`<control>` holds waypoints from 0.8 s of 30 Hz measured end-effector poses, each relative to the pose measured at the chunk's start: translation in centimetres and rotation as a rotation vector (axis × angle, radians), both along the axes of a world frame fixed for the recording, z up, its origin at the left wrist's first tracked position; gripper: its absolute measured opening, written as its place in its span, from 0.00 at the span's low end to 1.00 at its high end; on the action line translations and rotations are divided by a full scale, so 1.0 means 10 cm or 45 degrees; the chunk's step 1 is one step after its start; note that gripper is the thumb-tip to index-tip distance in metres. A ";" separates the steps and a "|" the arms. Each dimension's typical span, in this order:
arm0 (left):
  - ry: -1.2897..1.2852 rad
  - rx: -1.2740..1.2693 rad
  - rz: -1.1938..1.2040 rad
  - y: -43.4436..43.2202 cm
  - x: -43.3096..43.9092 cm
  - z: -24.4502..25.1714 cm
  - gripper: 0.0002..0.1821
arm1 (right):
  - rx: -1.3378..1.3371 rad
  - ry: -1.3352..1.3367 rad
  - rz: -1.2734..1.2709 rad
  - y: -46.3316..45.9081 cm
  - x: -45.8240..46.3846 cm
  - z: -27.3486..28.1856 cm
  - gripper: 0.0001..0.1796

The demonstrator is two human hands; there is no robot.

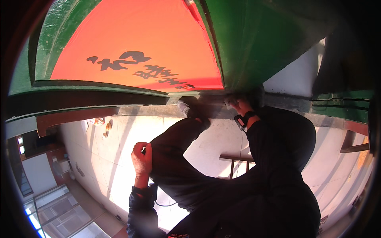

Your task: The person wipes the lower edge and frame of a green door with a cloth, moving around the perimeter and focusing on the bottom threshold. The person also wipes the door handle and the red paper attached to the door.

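Observation:
My left hand [142,159] rests against my bent left knee [166,139], its fingers curled and nothing visible in them. Low by the foot of a green door, my right hand [243,106] reaches into shadow over the dark sill [214,104]. Its fingers close around a small greyish thing [230,103], too shaded to name. In front of me is the green wooden door panel [241,44] with a red paper sheet [143,35] bearing black brush writing. A small black device [240,122] is strapped to my right wrist, and another [153,191] to my left.
A grey shoe [183,107] of mine stands against the sill. Below me, the frame of a low stool [238,159] shows on the pale tiled floor [217,139]. Small items [107,129] lie on the floor at left. A glazed frame [62,208] stands farther left.

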State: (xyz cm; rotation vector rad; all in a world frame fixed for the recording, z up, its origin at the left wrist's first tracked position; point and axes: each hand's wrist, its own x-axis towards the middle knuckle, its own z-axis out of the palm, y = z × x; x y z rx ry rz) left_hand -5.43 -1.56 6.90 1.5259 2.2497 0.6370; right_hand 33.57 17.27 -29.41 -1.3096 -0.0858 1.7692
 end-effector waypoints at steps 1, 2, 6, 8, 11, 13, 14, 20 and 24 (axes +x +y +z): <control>0.012 -0.005 0.004 0.00 -0.01 -0.01 0.08 | -0.016 -0.029 0.010 0.01 -0.05 0.17 0.13; 0.027 -0.009 0.008 0.00 -0.02 -0.02 0.08 | -0.075 -0.039 -0.019 0.02 -0.11 0.31 0.14; -0.031 -0.003 0.069 -0.02 -0.03 -0.06 0.09 | 0.060 -0.079 -0.042 -0.01 -0.26 0.60 0.16; 0.002 0.013 0.054 -0.02 -0.04 -0.07 0.10 | -0.026 -0.098 -0.149 0.02 -0.36 0.64 0.17; -0.015 0.022 0.047 -0.02 -0.03 -0.07 0.10 | 0.072 -0.134 -0.169 0.04 -0.49 0.70 0.17; -0.020 0.040 0.038 -0.01 -0.02 -0.07 0.10 | 0.097 -0.133 -0.187 0.06 -0.61 0.73 0.17; -0.012 0.052 0.027 -0.01 -0.01 -0.07 0.10 | 0.075 -0.138 -0.200 0.06 -0.65 0.74 0.18; 0.028 0.111 -0.013 -0.02 -0.02 -0.07 0.12 | 0.265 -1.057 0.059 0.09 -0.74 0.79 0.16; 0.022 0.151 -0.033 -0.02 -0.03 -0.10 0.12 | 0.546 -1.386 0.071 0.04 -0.71 1.05 0.16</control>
